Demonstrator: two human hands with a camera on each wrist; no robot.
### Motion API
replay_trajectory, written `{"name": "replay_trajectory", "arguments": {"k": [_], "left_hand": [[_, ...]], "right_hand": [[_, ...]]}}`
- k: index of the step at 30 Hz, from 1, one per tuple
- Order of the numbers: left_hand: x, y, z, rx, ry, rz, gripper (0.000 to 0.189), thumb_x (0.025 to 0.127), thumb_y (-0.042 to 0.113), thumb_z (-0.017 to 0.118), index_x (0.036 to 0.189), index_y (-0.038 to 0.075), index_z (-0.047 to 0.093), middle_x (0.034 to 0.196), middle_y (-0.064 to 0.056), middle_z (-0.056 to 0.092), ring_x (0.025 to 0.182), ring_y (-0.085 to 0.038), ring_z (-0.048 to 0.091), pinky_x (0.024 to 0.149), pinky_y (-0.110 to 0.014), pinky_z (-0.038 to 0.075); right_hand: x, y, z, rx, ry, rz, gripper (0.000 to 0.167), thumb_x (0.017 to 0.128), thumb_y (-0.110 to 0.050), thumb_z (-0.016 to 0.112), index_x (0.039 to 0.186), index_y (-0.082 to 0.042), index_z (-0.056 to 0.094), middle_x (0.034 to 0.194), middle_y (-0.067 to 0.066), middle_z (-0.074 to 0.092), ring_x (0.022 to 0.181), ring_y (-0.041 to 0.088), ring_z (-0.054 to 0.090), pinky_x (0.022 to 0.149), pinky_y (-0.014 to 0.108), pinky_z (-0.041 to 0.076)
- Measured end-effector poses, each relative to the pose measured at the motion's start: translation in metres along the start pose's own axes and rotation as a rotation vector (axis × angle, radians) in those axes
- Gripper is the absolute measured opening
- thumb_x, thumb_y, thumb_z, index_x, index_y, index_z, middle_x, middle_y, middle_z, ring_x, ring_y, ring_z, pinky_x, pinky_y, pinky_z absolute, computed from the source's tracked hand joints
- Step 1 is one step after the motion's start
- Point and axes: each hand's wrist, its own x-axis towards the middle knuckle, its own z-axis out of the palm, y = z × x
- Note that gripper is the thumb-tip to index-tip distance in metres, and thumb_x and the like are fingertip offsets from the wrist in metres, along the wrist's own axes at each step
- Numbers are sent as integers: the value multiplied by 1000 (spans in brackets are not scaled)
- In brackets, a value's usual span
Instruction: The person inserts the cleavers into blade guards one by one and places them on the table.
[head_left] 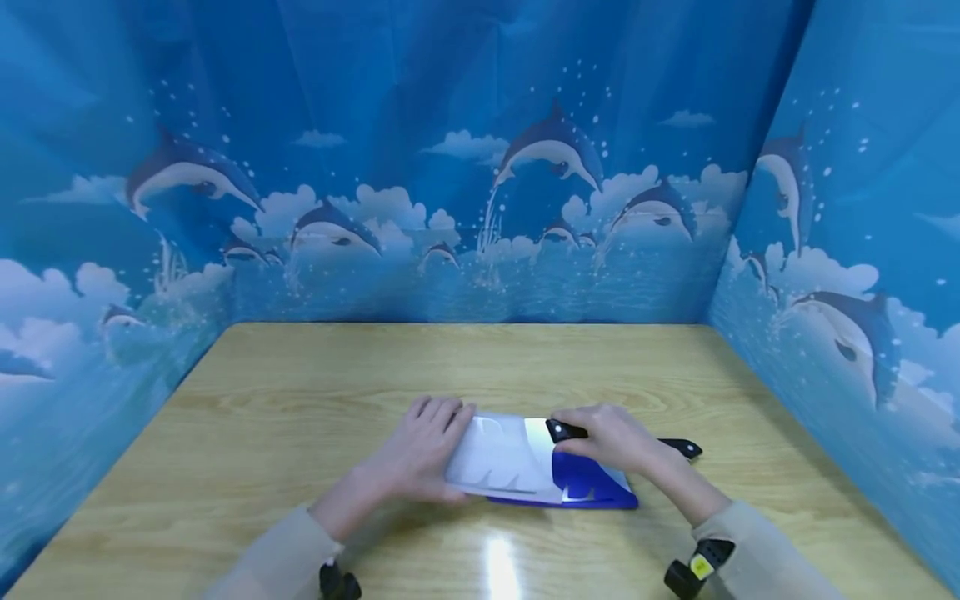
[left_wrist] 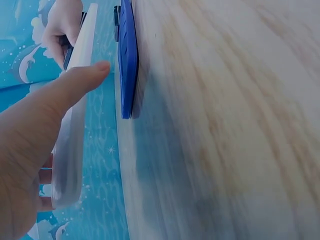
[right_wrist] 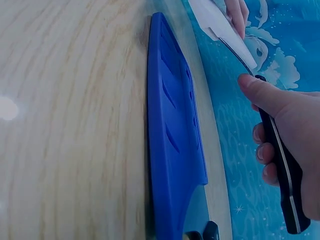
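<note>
In the head view, my left hand (head_left: pixel 423 446) holds a translucent white knife sheath (head_left: pixel 495 458) by its left end, thumb on the near side and fingers behind. A broad kitchen knife sits partly in that sheath, with a strip of its blade (head_left: pixel 537 437) bare beside the handle. My right hand (head_left: pixel 618 437) grips the knife's black handle (right_wrist: pixel 289 200), thumb near the blade end. Both are raised off the table in the wrist views. Under them, a second knife in a blue sheath (right_wrist: pixel 172 115) lies on the table, partly hidden in the head view.
The wooden table (head_left: pixel 315 367) spreads around the hands. Blue dolphin-print curtains (head_left: pixel 420 283) stand along its back and sides. A black wrist camera (head_left: pixel 686 575) is strapped at the right sleeve, and another (head_left: pixel 339 581) at the left.
</note>
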Motion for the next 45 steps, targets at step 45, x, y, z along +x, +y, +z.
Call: {"name": "replay_trajectory", "arguments": {"k": [45], "left_hand": [[85, -24, 9, -135, -60, 11, 106, 60, 64, 71, 135, -4, 40, 130, -18, 45, 118, -30, 42, 101, -41, 34]], "right_hand": [[-43, 96, -45, 367, 131, 551, 34, 85, -10, 64, 111, 10, 54, 90, 17, 62, 67, 22, 60, 61, 43, 53]]}}
